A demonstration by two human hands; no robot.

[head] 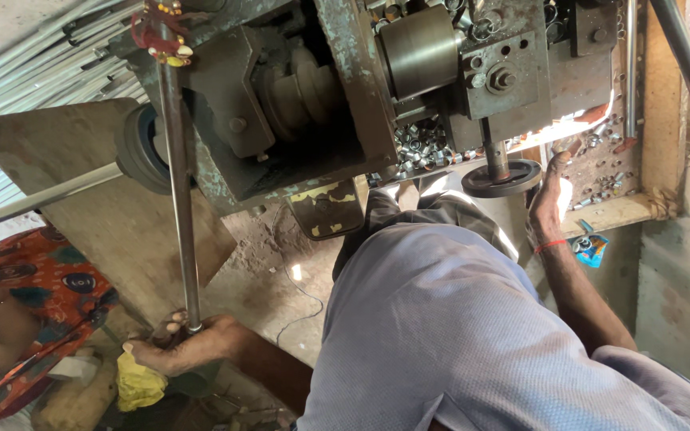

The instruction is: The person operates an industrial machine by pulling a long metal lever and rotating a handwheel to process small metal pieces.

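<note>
Left hand (189, 345) gripping the lower end of a long steel rod (177, 191), fingers (171, 326) curling round it and pressing together on the metal; part of the palm hiding behind a yellow rag (139, 381) bunching just beside and below it. Rod running up toward the machine (297, 104), its top end disappearing behind red and yellow trinkets (157, 32) hanging at the machine's corner.

Right hand (551, 195) reaching up beside a dark handwheel (502, 177), fingertips lying against the bright opening behind it; strong backlight washing out the spot, so impossible to tell whether spreading or pinching anything. Orange thread (549, 245) circling the wrist.

Small metal rings (421, 140) piling in a tray under the machine's drum (418, 49), single pieces too small to make out. More rings scattering on a wooden shelf (612, 211) at right, partly lost in glare.

Grey shirt (449, 335) blocking the lower middle, hiding whatever is lying beneath. Another person's patterned sleeve (49, 295) showing at the left edge, cut off by the frame. Bundle of pale pipes (33, 72) slanting across the upper left, ends out of view.
</note>
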